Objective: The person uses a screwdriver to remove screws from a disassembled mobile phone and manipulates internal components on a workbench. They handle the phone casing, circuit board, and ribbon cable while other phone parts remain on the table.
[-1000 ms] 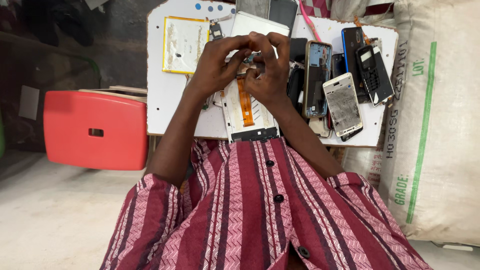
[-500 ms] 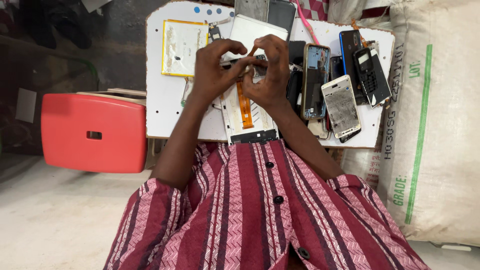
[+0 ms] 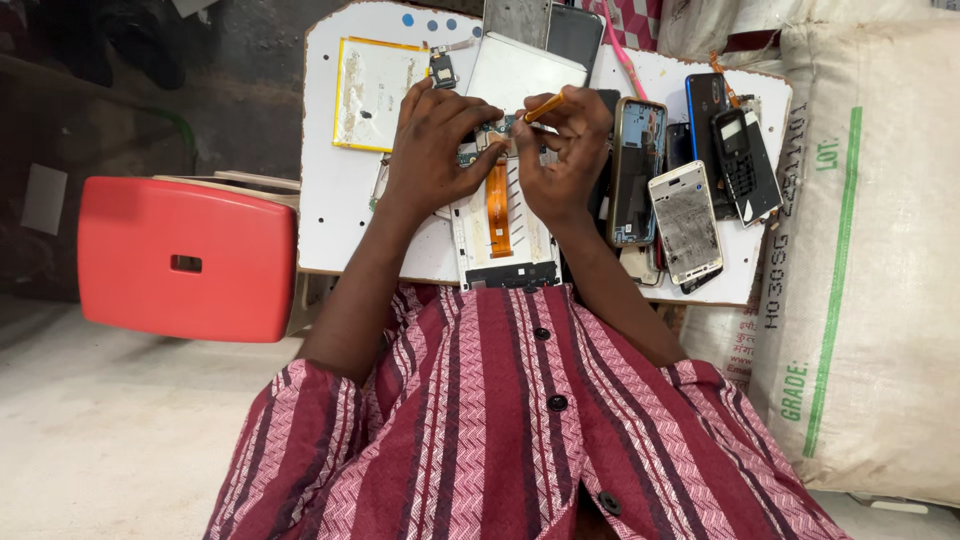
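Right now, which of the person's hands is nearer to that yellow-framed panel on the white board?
The left hand. It lies just beside the yellow-framed panel, while the right hand sits farther off, beyond the opened phone.
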